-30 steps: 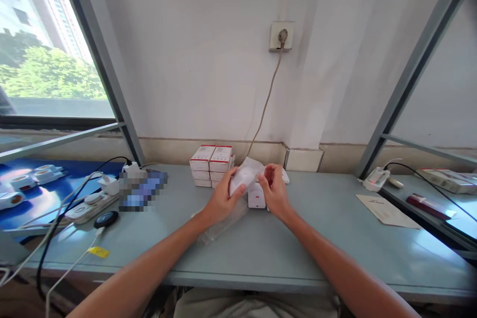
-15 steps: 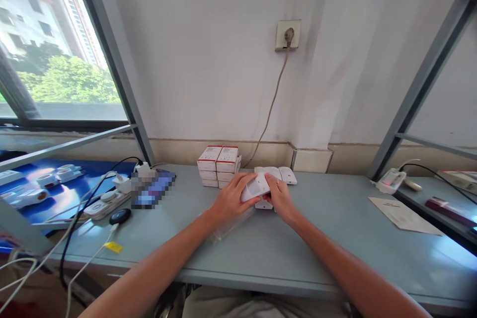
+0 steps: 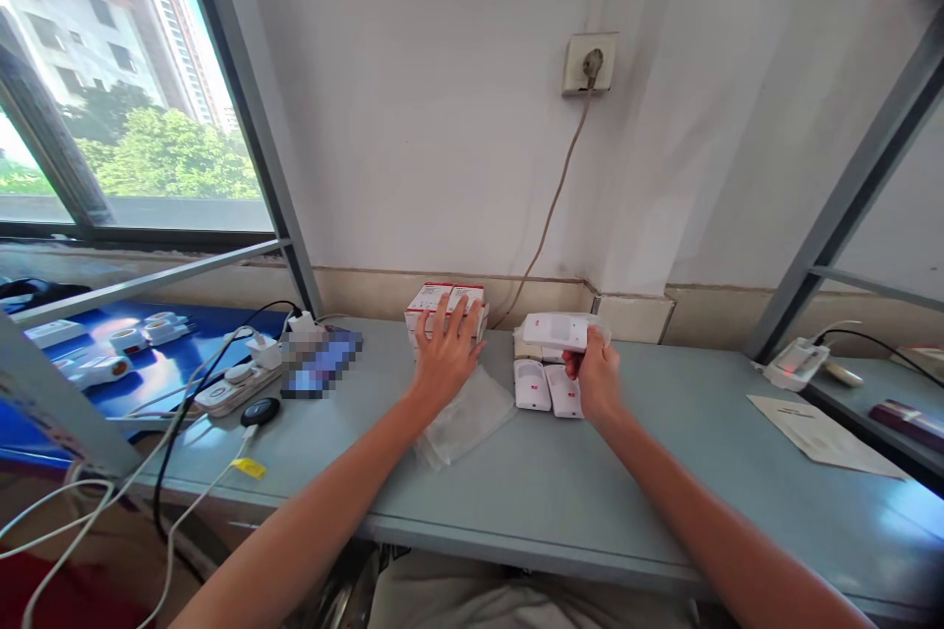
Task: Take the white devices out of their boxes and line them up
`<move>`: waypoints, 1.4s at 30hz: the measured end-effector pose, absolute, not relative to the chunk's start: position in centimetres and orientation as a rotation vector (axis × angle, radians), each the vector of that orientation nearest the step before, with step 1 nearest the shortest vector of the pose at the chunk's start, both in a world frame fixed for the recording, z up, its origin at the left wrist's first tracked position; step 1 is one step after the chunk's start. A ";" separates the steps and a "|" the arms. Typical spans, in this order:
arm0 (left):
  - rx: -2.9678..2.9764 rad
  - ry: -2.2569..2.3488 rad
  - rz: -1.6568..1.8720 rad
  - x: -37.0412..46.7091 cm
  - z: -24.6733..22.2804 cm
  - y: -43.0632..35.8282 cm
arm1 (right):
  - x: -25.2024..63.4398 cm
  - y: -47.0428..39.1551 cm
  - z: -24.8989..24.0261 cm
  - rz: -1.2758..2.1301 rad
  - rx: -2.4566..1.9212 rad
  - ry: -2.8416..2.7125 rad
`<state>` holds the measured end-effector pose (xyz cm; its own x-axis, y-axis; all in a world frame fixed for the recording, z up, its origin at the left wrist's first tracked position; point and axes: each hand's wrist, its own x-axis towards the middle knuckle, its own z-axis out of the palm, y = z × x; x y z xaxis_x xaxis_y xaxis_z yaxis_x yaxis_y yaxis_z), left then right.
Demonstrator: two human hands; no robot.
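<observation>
My left hand [image 3: 445, 351] has its fingers spread over a stack of small white and red boxes [image 3: 428, 297]; whether it touches them I cannot tell. A white motion sensor [image 3: 555, 328] with a pale window is pinched at its right end by my right hand [image 3: 599, 379]. It is held roughly level above other white pieces, which it partly hides. Just in front, two more sensors, a left one [image 3: 532, 385] and a right one [image 3: 564, 391], lie face up side by side. Clear plastic bags [image 3: 473, 418] lie flat between my forearms.
On the left are a phone [image 3: 324, 364], a round black puck [image 3: 261, 411] on a white cable and a power strip [image 3: 236, 387]. A paper sheet [image 3: 818, 432] and a white adapter [image 3: 793, 362] lie right. Grey frame bars rise on both sides.
My left hand has let go of the sensor and moved left over the boxes. My right hand has carried the sensor right and away from me. The plastic bags and front sensors are now uncovered.
</observation>
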<state>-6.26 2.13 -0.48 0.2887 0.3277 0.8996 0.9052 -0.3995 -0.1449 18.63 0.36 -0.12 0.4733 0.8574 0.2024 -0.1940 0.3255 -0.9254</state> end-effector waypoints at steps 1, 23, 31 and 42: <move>-1.877 -1.098 -1.065 -6.3 -0.7 2.4 | 18.7 0.4 -0.1 0.804 -1.006 -0.793; -2.079 -0.800 -1.087 -6.9 -1.1 2.9 | 19.5 1.0 0.1 0.823 -1.007 -0.732; -2.094 -0.587 -1.151 -6.8 -0.2 1.8 | 21.3 1.3 1.7 1.026 -0.772 -0.666; -2.175 -0.211 -1.052 -5.2 -0.4 -0.8 | 27.7 1.8 3.7 1.166 -0.699 -0.824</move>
